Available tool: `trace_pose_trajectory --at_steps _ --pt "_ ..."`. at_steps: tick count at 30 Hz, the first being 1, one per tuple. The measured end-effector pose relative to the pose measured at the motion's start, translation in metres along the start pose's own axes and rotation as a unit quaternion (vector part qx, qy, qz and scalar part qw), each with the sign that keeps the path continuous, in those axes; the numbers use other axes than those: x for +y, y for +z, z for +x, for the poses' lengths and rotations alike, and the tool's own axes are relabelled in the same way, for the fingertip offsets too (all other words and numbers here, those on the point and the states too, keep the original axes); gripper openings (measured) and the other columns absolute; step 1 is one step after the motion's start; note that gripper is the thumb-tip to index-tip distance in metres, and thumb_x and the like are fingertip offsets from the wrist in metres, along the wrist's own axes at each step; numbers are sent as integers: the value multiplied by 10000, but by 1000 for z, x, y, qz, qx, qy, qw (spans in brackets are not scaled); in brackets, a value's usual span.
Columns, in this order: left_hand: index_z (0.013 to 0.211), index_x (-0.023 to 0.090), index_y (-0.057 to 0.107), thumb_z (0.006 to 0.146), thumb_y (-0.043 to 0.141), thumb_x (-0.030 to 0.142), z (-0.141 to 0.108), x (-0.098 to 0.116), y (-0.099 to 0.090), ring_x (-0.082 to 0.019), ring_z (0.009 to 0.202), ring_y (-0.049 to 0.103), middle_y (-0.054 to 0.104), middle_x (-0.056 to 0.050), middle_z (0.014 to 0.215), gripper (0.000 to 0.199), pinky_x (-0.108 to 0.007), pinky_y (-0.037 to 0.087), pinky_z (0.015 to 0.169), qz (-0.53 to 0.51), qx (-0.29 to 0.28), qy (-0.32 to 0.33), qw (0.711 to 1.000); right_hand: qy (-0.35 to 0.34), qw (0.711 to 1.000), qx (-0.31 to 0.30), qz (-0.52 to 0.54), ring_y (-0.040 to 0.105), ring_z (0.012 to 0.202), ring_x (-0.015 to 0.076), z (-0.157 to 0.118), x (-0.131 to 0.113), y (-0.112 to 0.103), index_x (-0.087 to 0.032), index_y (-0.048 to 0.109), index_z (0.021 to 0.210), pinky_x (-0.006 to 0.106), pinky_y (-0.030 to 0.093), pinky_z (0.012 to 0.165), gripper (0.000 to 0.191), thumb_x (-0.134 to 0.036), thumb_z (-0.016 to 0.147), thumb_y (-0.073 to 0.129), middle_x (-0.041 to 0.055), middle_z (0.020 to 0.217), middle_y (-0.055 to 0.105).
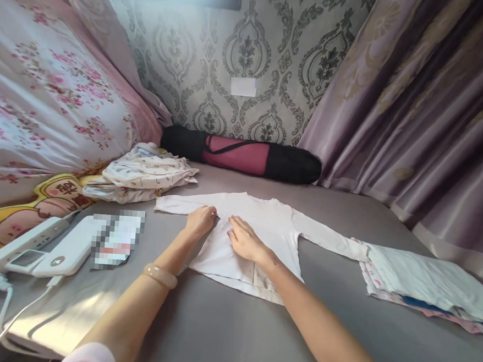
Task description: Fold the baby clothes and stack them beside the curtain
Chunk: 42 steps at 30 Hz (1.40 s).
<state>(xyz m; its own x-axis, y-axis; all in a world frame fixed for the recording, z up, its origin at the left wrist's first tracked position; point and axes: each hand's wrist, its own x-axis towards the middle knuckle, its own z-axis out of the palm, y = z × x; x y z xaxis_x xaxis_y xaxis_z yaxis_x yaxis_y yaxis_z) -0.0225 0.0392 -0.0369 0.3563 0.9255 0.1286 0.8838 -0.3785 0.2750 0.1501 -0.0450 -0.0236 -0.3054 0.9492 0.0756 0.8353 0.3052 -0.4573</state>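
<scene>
A small white long-sleeved shirt lies spread on the grey sheet, its neckline away from me and its sleeves stretched out to both sides. My left hand is closed on the shirt's left edge, just below the sleeve, with the fingers curled into the cloth. Flat on the shirt's chest rests my right hand, fingers stretched out and pointing toward my left hand. The cuff of the right-side sleeve reaches a stack of folded clothes.
A loose pile of clothes sits at the back left. Nearer are a white power bank, a power strip, a cable and a blurred-out item. A black and red long bag lies along the wall.
</scene>
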Motion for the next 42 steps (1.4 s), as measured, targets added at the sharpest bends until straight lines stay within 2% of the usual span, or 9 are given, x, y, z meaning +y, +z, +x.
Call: trace_pose_trajectory --at_steps 2,5,12,18,21,26,29,36,42 --pt "1058 201 657 914 404 211 -1 1 3 -246 968 628 693 -114 1024 292 -309 444 746 1 0 -8 1000 32 999 -15 -3 193 1442 281 9 -1 11 -3 305 1457 447 175 1168 579 -314 968 303 201 1543 263" --pt "1058 192 649 945 357 239 -2 3 6 -257 933 641 699 -132 996 317 -311 430 708 1 3 -13 1000 66 998 -17 -7 103 1460 286 11 -2 25 12 221 1486 480 111 1174 637 -389 991 210 199 1568 171" --pt "1112 193 605 971 320 242 4 -2 12 -218 886 642 697 -111 986 322 -281 412 700 -48 57 -40 996 60 997 15 -51 58 1465 282 5 -2 41 -20 189 1506 500 55 1172 700 -486 984 220 193 1573 141" --pt "1077 177 624 930 349 199 14 -10 24 -224 904 631 702 -110 960 312 -313 437 804 -126 113 -29 985 38 997 9 -59 55 1458 327 4 -3 37 -199 289 1506 539 65 1155 578 -464 993 264 126 1595 113" --pt "1078 176 623 884 377 160 13 -10 26 -211 909 623 699 -93 952 314 -310 442 839 -147 131 -24 980 21 998 -3 -61 40 1459 327 2 -4 34 -230 292 1504 556 45 1151 560 -462 995 270 116 1598 104" --pt "1056 165 617 860 500 285 12 -11 26 -233 958 598 685 -98 984 258 -339 443 886 -160 126 -22 979 -31 997 -31 -59 48 1463 297 -5 -13 33 -127 232 1515 557 -1 1155 617 -452 992 268 169 1586 109" --pt "1071 154 605 829 545 268 14 -17 30 -240 1005 583 671 -108 1019 274 -354 431 921 -167 125 3 978 -57 996 -48 -46 31 1464 290 -10 -22 36 -53 213 1507 531 -9 1167 664 -462 986 267 192 1579 105" --pt "1076 162 604 823 561 284 20 -27 39 -252 981 588 666 -104 1005 284 -400 426 935 -145 139 31 979 -66 994 -84 -3 10 1465 279 -20 -39 35 -24 213 1500 526 -13 1175 688 -470 980 279 194 1576 115" --pt "1132 165 585 804 584 313 22 -28 37 -247 896 601 662 -83 923 360 -402 454 881 -134 131 33 982 -129 972 -175 88 60 1462 276 -63 -81 21 -75 252 1501 501 32 1187 691 -510 969 329 182 1574 154"
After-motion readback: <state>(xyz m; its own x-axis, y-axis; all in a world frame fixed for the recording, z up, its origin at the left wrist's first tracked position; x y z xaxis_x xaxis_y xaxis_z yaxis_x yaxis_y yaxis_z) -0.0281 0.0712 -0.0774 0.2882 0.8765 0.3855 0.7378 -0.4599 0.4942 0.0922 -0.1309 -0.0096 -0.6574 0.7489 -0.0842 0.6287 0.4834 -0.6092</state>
